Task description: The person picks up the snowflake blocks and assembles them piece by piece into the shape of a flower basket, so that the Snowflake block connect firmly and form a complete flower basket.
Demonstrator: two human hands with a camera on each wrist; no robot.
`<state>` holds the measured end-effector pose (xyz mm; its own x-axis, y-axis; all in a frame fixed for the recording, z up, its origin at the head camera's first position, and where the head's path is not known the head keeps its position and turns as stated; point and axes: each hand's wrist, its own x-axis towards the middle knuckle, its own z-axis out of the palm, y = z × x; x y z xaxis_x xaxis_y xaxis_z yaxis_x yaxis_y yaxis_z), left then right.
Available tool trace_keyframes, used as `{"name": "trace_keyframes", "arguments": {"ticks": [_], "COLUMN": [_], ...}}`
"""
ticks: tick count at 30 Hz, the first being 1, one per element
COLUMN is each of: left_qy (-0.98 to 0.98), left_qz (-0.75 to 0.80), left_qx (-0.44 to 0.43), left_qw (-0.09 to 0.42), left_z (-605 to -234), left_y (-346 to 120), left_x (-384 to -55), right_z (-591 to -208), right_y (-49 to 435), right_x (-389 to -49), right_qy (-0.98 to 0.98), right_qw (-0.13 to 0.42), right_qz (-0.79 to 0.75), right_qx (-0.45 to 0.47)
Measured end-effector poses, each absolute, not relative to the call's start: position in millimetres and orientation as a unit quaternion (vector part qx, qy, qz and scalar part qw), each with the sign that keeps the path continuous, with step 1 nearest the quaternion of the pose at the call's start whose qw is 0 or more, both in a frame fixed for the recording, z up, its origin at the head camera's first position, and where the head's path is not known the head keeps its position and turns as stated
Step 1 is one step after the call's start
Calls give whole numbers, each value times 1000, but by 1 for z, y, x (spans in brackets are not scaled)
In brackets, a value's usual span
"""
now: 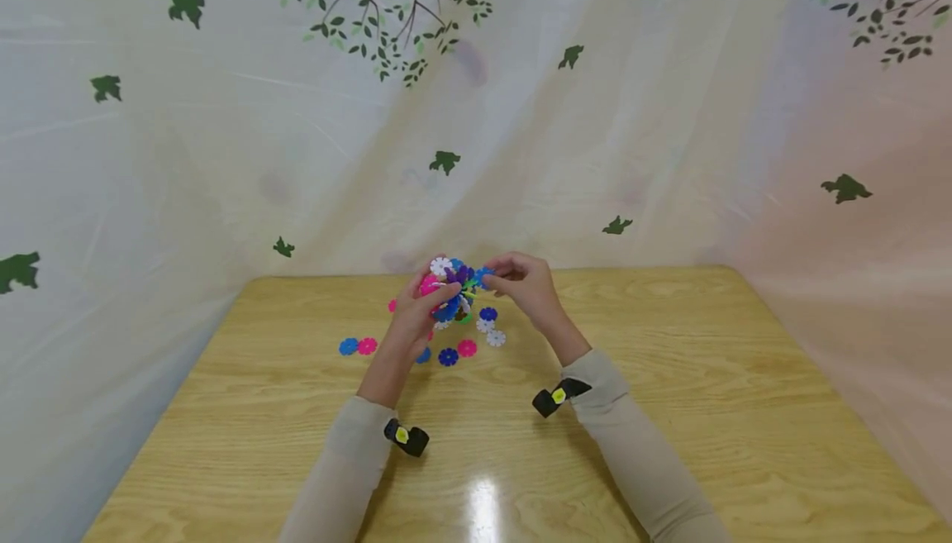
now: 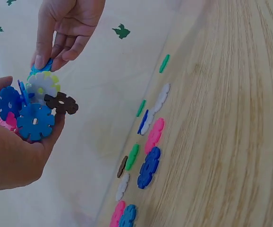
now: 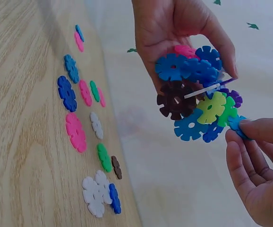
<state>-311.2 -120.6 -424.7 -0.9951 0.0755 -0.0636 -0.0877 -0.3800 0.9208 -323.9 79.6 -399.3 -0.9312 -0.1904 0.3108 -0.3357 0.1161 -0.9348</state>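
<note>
A cluster of interlocked plastic flower discs (image 3: 176,99), in blue, brown, yellow, green, purple, white and pink, is raised above the table. My left hand (image 1: 413,316) grips it from the left, thumb over its near side. At its right edge, my right hand (image 1: 531,287) pinches a light blue flower disc (image 3: 238,126) between thumb and fingertips, right against a green disc of the cluster. In the left wrist view, a brown disc (image 2: 62,103) and a blue disc (image 2: 35,122) stick out on the near side of the cluster.
Loose discs lie on the wooden table (image 1: 640,444) below the hands: a pink disc (image 1: 467,348), a dark blue disc (image 1: 448,357), a white disc (image 1: 496,338) and several others. Farther left are a blue disc (image 1: 349,346) and a pink one. A pale curtain (image 1: 521,154) hangs behind.
</note>
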Motion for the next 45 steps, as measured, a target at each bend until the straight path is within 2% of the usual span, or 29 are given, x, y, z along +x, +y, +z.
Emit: {"name": "trace_keyframes", "arguments": {"ticks": [9, 18, 31, 36, 45], "left_qy": [585, 613, 619, 615, 608], "left_qz": [810, 789, 786, 789, 794], "left_qx": [21, -2, 10, 14, 5], "left_qw": [19, -20, -6, 0, 4], "left_z": [-425, -425, -419, -418, -420], "left_y": [-118, -118, -121, -121, -125], "left_x": [-310, -310, -307, -308, -307], "right_z": [-412, -407, -410, -410, -404], "right_y": [76, 75, 67, 68, 77], "right_x": [-332, -327, -322, -322, -325], "right_qy": [-735, -741, -716, -721, -770], "right_qw": [77, 84, 125, 107, 38], "right_qz": [647, 630, 645, 642, 587], "right_qx": [187, 216, 236, 238, 248]}}
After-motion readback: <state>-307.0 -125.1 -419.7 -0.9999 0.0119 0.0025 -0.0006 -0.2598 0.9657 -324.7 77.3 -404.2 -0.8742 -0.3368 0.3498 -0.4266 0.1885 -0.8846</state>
